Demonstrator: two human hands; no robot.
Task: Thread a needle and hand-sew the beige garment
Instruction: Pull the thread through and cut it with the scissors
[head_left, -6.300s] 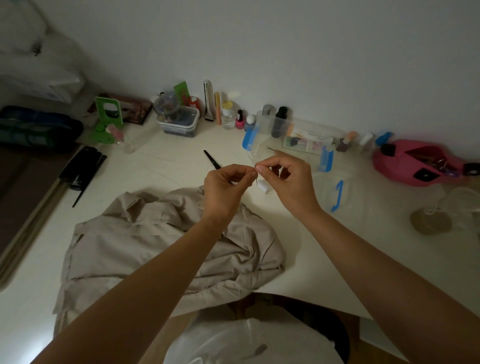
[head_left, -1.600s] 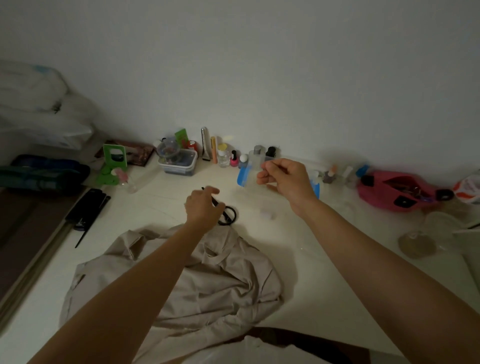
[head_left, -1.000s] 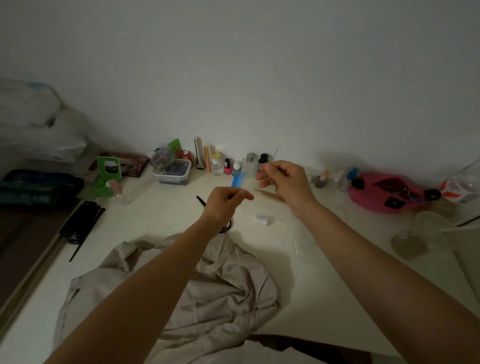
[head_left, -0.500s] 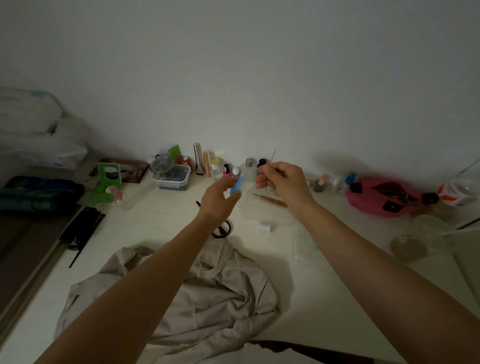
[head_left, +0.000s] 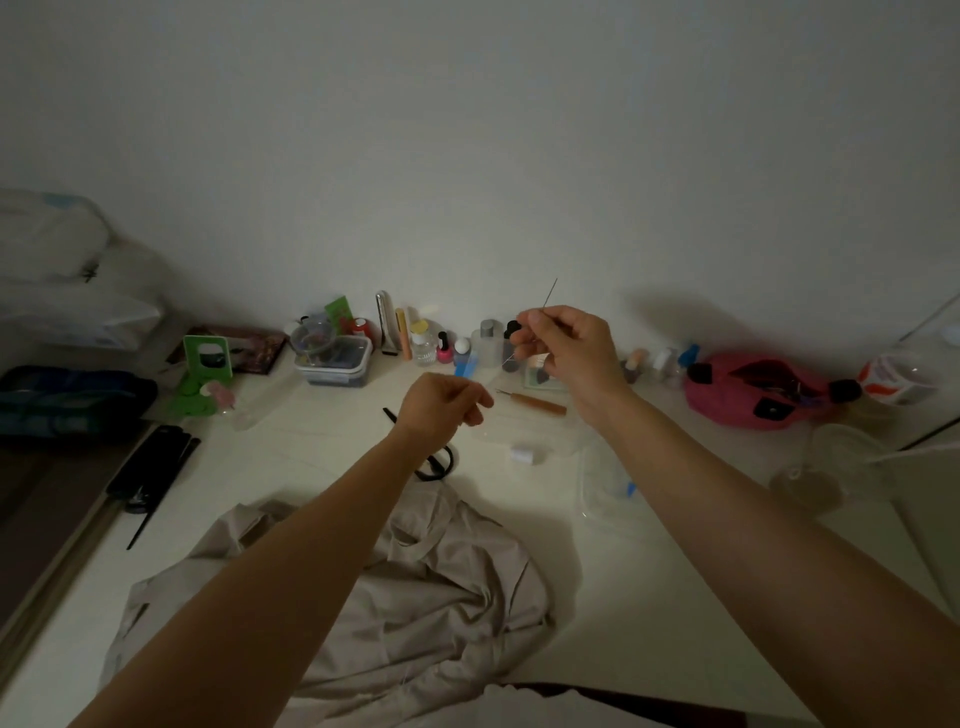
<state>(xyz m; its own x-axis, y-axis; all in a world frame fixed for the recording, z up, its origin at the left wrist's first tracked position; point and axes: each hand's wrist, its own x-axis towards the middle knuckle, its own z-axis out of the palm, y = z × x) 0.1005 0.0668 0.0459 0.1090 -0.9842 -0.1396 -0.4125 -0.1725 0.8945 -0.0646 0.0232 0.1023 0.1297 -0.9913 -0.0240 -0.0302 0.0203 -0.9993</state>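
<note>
Dim shot, so no writing is readable: the print on the white-and-orange packet (head_left: 894, 378) at far right and the bottle labels are too small and dark.

The right hand (head_left: 569, 349) is raised over the far side of the white table (head_left: 649, 582), thumb and forefinger clamped on the needle (head_left: 550, 293), which pokes up and slightly right. A faint bit of thread (head_left: 507, 358) hangs just under those fingers. The left hand (head_left: 441, 410) sits lower and to the left, fingers curled in with the thumb against the forefinger. Can't tell if thread is pinched there.

The beige garment (head_left: 415, 597) lies crumpled on the near side of the table, under both forearms.

Containers:
- The clear lidded tub (head_left: 336, 361) at far left holds mixed small bits I can't make out. A clear cup (head_left: 311, 338) of colourful stuff sits on it.
- The shallow clear box (head_left: 530, 434) has a wooden-handled tool (head_left: 537, 403) lying across it and a white spool (head_left: 521, 455) at its near edge.
- The pink pouch (head_left: 748, 395) at far right is open, with dark items inside.

A pink nail polish bottle (head_left: 444, 349) stands in the row by the wall. Black scissors (head_left: 439, 465) peek out behind the left wrist.
</note>
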